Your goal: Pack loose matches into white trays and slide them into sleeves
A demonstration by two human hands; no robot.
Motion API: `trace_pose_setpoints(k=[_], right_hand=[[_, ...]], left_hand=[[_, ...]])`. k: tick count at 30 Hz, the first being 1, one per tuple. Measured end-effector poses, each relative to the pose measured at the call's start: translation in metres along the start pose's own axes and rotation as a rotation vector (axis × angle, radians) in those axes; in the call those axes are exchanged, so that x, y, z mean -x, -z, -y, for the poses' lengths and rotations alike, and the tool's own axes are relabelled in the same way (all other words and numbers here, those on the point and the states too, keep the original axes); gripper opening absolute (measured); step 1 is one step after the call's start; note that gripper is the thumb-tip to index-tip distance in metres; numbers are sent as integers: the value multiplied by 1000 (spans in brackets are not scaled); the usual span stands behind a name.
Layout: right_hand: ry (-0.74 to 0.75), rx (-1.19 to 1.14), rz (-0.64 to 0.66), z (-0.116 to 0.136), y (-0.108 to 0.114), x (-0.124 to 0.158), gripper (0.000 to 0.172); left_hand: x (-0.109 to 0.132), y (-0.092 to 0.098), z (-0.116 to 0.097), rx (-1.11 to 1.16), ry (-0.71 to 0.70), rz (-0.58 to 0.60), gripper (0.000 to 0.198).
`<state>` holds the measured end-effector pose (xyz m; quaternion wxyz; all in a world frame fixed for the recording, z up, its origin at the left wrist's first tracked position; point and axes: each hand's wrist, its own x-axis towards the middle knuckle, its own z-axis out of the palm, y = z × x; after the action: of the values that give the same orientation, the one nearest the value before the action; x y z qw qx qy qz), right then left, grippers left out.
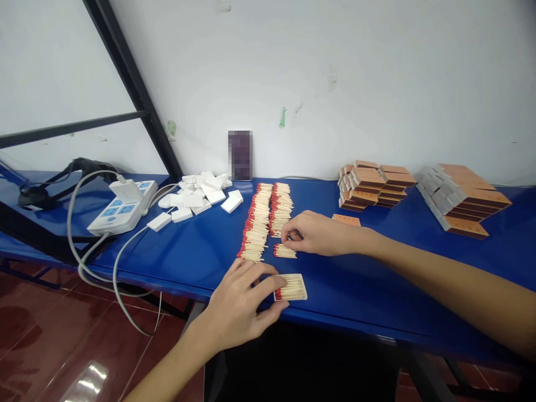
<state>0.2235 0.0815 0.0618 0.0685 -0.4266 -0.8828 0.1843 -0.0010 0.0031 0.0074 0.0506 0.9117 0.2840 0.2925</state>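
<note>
- Left hand (247, 301): gripping the match-filled tray (305, 287) near the blue table's (201, 245) front edge
- Right hand (314, 231): fingers curled at the right match row (281, 209); whether gripping any cannot be told

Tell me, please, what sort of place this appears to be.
It looks like an indoor work area, perhaps a small workshop: a blue table against a white wall bears rows of loose matches and stacks of matchboxes.
</note>
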Motion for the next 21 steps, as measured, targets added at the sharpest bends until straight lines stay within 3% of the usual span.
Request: trace_pose_setpoints(k=[21], right_hand=[[-42, -12, 15, 5, 2, 1, 17]], left_hand=[[0, -1, 1, 5, 1, 3, 16]])
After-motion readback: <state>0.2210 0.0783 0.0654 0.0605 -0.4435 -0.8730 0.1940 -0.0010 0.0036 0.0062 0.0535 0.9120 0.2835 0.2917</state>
